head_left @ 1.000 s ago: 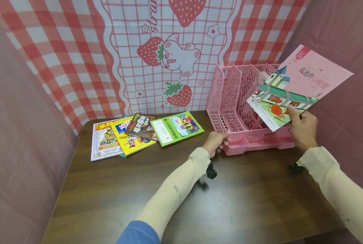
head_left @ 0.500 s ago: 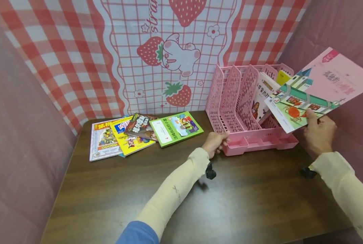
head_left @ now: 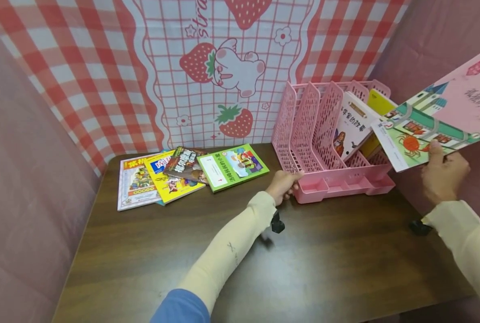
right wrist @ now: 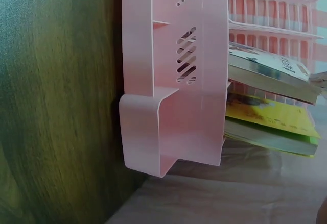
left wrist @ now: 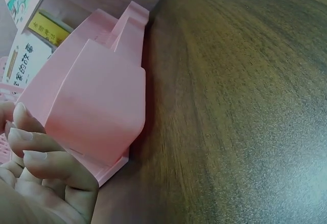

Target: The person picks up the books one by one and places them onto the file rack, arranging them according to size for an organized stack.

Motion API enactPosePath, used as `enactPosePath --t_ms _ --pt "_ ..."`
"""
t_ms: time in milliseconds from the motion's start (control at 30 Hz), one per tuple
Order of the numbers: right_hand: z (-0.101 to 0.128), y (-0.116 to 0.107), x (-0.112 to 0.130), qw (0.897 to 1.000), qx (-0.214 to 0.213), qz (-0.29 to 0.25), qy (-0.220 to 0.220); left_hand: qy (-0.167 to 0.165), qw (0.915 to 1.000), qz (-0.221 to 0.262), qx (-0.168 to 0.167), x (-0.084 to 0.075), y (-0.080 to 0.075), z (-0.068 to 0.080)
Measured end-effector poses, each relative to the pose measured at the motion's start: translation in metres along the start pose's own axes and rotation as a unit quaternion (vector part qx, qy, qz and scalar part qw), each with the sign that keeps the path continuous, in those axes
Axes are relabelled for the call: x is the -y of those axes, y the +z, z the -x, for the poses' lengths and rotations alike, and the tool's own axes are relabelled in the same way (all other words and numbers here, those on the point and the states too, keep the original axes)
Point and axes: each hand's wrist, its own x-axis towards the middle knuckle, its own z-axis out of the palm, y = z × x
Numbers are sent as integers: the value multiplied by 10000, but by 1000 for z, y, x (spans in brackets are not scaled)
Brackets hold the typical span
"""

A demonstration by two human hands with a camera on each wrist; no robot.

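Pink file rack (head_left: 322,134) on surface (head_left: 324,269): two books (head_left: 354,125) inside. Left hand (head_left: 282,186) gripping rack corner; right hand (head_left: 443,175) pinching pink picture book (head_left: 445,112).

I saw a smooth, matt pink plastic file rack (head_left: 320,134) on a dark wood-grain table (head_left: 304,269) with a soft sheen. The paper picture book (head_left: 445,116) had a glossy cover; the checked backdrop (head_left: 102,67) looked like cloth.
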Motion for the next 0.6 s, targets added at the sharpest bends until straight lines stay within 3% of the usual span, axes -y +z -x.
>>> enactPosePath --t_ms 267,400,500,600 --pt "0 27 14 9959 -815 -259 -284 -2 9999 71 -86 -5 -13 -4" --pt "-6 41 14 9914 -1244 271 -319 51 9999 101 -122 -8 -20 -5" --pt "-17 48 7 9862 -1182 1133 -267 65 9998 68 -188 -12 -25 -6" --pt "-25 51 5 9853 -510 1612 -229 17 9997 -8 -236 -14 -27 -7"
